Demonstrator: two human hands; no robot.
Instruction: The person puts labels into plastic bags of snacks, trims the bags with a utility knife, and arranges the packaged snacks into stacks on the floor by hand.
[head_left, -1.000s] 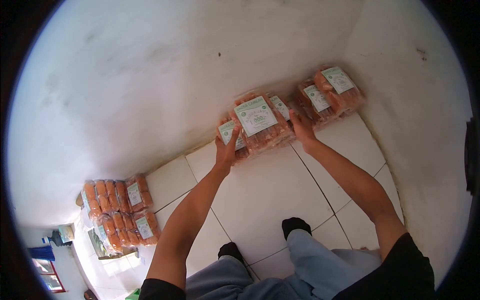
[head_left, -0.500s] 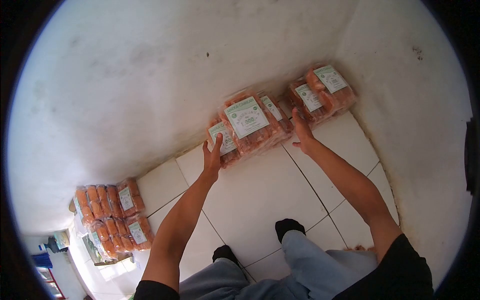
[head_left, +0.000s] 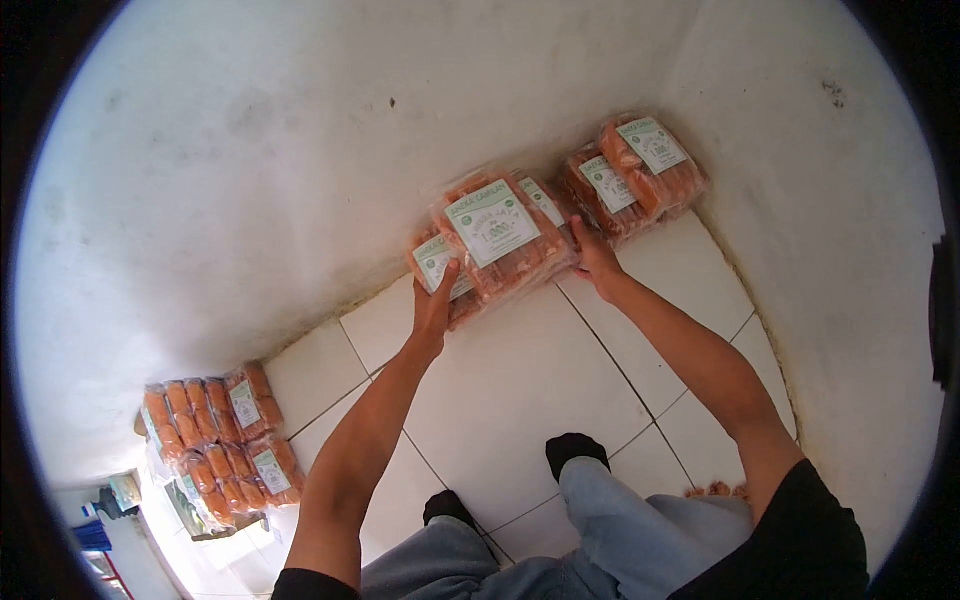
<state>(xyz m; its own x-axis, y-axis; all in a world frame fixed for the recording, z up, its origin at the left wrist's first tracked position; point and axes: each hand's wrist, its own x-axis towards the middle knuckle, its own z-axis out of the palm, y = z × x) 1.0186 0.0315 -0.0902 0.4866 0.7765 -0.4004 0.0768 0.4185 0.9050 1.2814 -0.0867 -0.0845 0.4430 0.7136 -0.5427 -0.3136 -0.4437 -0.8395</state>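
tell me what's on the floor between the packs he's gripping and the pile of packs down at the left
Nothing: the head view shows only bare white floor tiles between the held packs and the left pile, beside the wall.

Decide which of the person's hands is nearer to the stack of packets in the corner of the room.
Right. The right hand grips the middle stack's right end, just beside the corner stack; the left hand holds its far left end.

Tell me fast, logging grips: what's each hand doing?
Left hand: grips the middle stack of packs, left end.
Right hand: grips its right end.
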